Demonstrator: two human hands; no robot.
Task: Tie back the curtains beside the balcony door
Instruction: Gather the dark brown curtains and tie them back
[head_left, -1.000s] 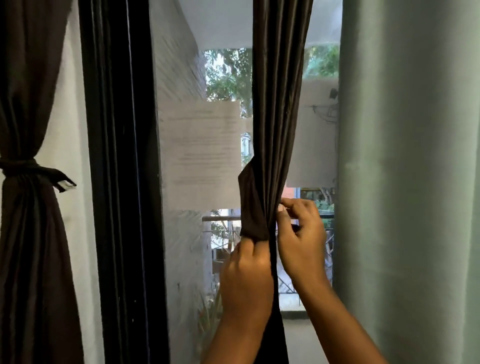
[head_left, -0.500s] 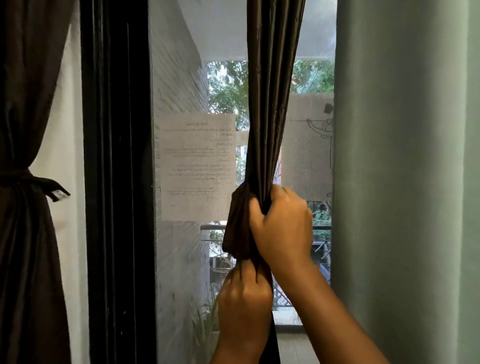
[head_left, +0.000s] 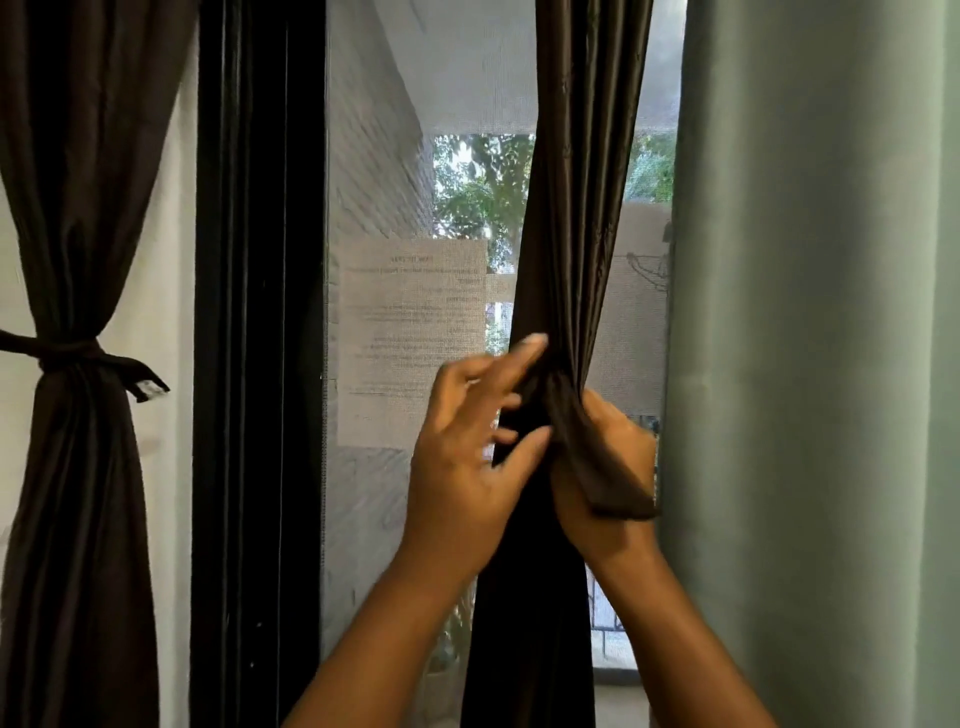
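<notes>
Since a moment ago my left hand (head_left: 470, 457) has let go, fingers spread against the gathered brown curtain (head_left: 576, 234); my right hand (head_left: 605, 467) grips its tie-back strip (head_left: 597, 462) (draped over my palm) before the door glass (head_left: 379, 156).

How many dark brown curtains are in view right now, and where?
2. One curtain hangs at far left, already tied with a band. The other hangs at centre before the glass, between both hands. More may lie outside the frame.
</notes>
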